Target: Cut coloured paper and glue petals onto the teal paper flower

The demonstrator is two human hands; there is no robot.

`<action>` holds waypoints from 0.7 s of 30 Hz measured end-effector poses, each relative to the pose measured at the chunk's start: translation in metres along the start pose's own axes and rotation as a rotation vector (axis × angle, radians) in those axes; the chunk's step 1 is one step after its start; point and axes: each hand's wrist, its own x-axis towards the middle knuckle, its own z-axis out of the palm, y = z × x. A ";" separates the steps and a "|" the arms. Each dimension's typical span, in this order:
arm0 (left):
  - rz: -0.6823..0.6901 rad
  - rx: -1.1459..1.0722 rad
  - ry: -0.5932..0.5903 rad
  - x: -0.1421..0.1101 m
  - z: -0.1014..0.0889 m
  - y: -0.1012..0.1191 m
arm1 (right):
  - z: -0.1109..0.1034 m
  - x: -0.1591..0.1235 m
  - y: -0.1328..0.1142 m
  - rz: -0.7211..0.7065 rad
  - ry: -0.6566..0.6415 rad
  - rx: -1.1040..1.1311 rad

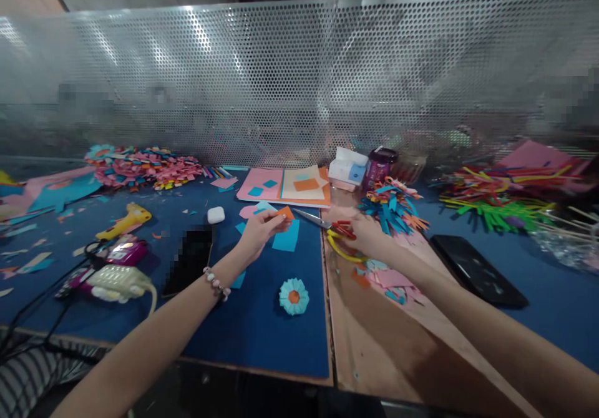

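Between the thumb and fingers of my left hand point(259, 231) is a small piece of orange paper point(284, 213). My right hand point(367, 234) is closed around scissors point(314, 219) with a yellow and a red handle. The blades point left, toward the orange paper, and stay apart from it. Under and beside my left hand are blue paper squares point(286, 237) and a few pink pieces. Nearer to me on the blue table lies a light-blue paper flower point(294, 296) with an orange centre.
A paper stack point(283, 201) lies behind my hands, near a tissue pack point(347, 168) and a purple container point(380, 165). Left are a phone point(189, 259), white case point(216, 215), glue gun point(124, 219) and paper flowers point(145, 167). Another phone point(477, 271) and paper strips point(496, 209) lie right.
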 end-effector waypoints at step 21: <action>-0.046 -0.184 -0.134 -0.003 0.004 0.005 | -0.036 -0.013 -0.021 -0.153 0.210 -0.176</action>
